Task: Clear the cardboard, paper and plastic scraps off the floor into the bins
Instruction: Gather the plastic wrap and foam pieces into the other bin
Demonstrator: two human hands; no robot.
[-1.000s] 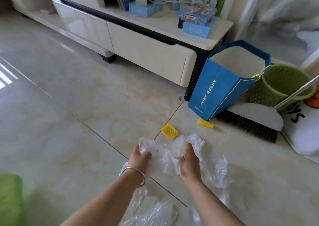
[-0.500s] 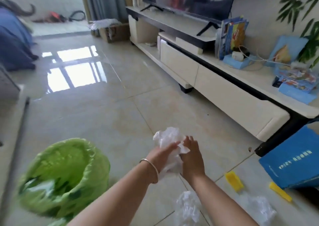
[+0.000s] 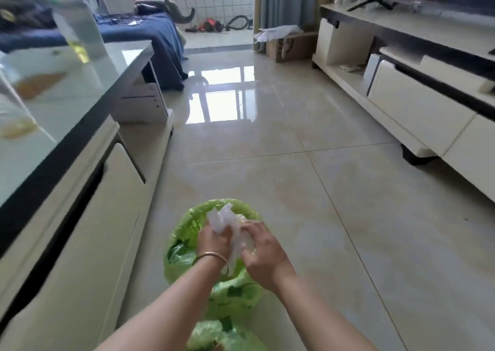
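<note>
I have the plastic wad (image 3: 223, 223) bunched between both hands, right over the mouth of the green bin (image 3: 187, 233). My left hand (image 3: 214, 239) grips it from the left, fingers curled into the crinkled film; my right hand (image 3: 263, 254) presses and clutches it from the other side — some of the film pokes up above my knuckles. A bangle (image 3: 211, 257) sits on my left wrist. The bin stands on the floor (image 3: 334, 203) just beside the coffee table (image 3: 80, 190), with the TV stand (image 3: 428, 104) well apart on the right.

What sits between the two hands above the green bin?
In the head view, a crumpled wad of clear plastic sits between the left hand and right hand, over the green bin.
</note>
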